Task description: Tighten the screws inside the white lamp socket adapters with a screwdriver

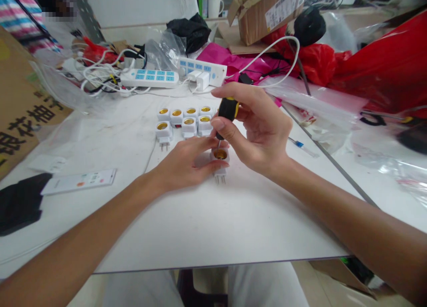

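White tabletop (263, 229), one: flat, pale, bearing all items below.

Grouped lamp holders (189, 130), at least seven, in two rows: white bodies, gold-coloured mouths upward, set beyond the left hand; further pieces may be hidden behind the right hand.

Right hand (263, 129), one: thumb and fingers closed about a tool handle, pinching it from both sides, above the work.

Left hand (187, 162), one: thumb on the near side, fingers on the far side, pinching a single white piece low against the tabletop.

Screwdriver (228, 109), one: black and yellow handle, thin shaft pointing down into the piece's mouth; whether the tip meets a screw cannot be told. Handle probably firm and fairly grippy; best held by its thick part, in line with the shaft.

Plug-in lamp holder (220, 155), one: between the left thumb and fingers, in front of the grouped pieces, mouth up, prongs toward the table's near edge. Judged light, stiff, smooth-walled and apt to twist under turning force; best taken by opposite sides of the white body, mouth left free.

Threaded shell, gold-coloured, one: inside the mouth; likely thin metal, easily scratched by a slipping tip.

Metal prongs (220, 180), one set: bare, projecting; likely to bend if used as a handhold.
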A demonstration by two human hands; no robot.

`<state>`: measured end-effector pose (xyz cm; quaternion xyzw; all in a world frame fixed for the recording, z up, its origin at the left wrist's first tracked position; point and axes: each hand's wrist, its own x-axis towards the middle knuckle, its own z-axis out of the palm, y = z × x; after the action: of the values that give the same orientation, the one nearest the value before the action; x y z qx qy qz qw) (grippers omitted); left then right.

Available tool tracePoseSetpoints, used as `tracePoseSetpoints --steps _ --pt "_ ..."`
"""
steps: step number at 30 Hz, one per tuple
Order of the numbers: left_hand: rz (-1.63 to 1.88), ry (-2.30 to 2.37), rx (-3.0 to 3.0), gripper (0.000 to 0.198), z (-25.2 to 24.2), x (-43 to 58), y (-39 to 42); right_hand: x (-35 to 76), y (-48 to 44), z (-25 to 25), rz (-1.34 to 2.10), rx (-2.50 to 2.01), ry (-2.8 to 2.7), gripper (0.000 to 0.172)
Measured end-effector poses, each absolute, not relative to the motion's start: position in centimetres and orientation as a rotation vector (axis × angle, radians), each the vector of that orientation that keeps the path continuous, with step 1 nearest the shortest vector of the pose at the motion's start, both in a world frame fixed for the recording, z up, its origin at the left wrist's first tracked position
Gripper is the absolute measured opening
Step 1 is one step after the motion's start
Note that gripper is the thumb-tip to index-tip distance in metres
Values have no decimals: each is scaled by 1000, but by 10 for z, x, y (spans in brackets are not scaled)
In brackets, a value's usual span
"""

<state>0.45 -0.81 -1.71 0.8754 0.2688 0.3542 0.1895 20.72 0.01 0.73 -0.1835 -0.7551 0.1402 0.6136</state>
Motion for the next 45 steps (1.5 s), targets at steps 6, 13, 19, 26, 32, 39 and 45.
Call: tracePoseSetpoints --steps 6,13,19,26,32,39,45 --pt "981 743 2464 22 -15 5 -7 205 -8 8 511 -440 -1732 36" --pt "1006 759 2457 25 -16 5 -9 204 -5 8 460 -426 -1708 32" --pt "993 759 2463 26 -17 5 -8 202 -2 6 334 -484 -1663 27" --pt "963 793 2461 25 -16 4 -8 203 -4 5 486 -419 -1718 34" --pt "1008 759 2488 23 -17 4 -7 203 -6 5 595 -368 -1695 33" --pt "1010 774 2479 26 -17 4 -8 201 0 6 487 -393 -1675 29" --pt "946 795 2477 22 -15 4 -8 199 -1 4 382 -466 -1654 38"
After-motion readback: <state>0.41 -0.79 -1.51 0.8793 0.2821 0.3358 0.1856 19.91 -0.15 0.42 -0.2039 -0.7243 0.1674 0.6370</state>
